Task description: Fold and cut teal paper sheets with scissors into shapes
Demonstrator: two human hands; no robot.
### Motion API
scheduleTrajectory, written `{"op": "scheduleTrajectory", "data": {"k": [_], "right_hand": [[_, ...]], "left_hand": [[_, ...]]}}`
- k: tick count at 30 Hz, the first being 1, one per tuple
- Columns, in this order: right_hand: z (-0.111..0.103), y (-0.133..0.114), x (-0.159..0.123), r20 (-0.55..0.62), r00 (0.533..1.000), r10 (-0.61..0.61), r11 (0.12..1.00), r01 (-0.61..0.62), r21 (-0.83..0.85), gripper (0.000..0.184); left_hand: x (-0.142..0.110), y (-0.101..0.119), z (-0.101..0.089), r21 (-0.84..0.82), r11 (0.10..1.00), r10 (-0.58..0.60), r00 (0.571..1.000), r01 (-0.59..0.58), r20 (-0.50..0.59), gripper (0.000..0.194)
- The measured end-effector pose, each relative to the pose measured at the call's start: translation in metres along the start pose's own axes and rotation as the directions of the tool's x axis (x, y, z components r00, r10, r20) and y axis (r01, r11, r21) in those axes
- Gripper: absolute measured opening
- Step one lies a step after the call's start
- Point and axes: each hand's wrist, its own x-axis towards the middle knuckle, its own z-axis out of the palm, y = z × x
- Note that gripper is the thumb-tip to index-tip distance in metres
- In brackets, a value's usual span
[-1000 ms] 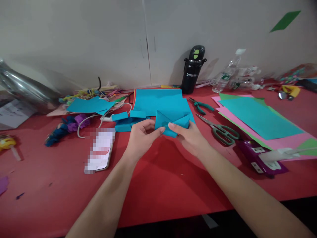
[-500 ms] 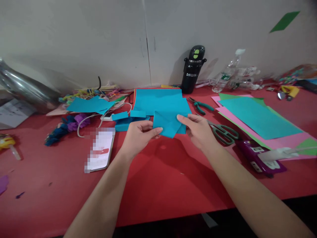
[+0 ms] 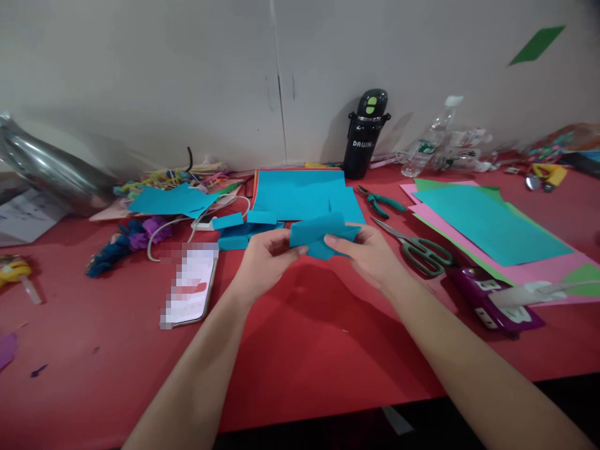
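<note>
A folded piece of blue paper is held above the red table between my two hands. My left hand pinches its left end, thumb in front and fingers behind. On the other side, my right hand grips the right part, with the thumb pressed on the front. The paper's upper part is bent over toward me, and a pointed flap hangs below. Just behind my left hand lie folded blue paper pieces. Blue sheets lie flat farther back.
Scissors and pliers lie right of my hands. A purple power strip sits beside coloured sheets. A phone rests at left. Behind stand a black bottle, a plastic bottle and a metal jug.
The paper's top has been folded over toward me, so it looks shorter and more bent. My right thumb has slid down and to the left on it.
</note>
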Motion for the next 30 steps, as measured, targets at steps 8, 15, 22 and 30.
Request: {"op": "scheduleTrajectory", "data": {"k": [8, 15, 22, 30], "right_hand": [[-0.012, -0.009, -0.004, 0.208, 0.907, -0.367, 0.88, 0.411, -0.238, 0.016], [-0.014, -0.007, -0.004, 0.311, 0.874, -0.373, 0.815, 0.469, -0.341, 0.017], [-0.018, 0.004, 0.0, 0.214, 0.936, -0.28, 0.89, 0.337, -0.306, 0.073], [-0.008, 0.006, 0.002, -0.106, 0.993, -0.049, 0.951, 0.014, -0.31, 0.073]], "left_hand": [[0.004, 0.002, -0.011, -0.205, 0.95, -0.256, 0.963, 0.234, -0.086, 0.025], [0.003, 0.004, -0.011, -0.45, 0.822, -0.378, 0.925, 0.351, 0.031, 0.031], [0.006, -0.006, -0.013, -0.422, 0.894, -0.287, 0.914, 0.148, -0.286, 0.04], [0.004, -0.01, -0.001, -0.299, 0.949, -0.184, 0.947, 0.101, -0.264, 0.033]]}}
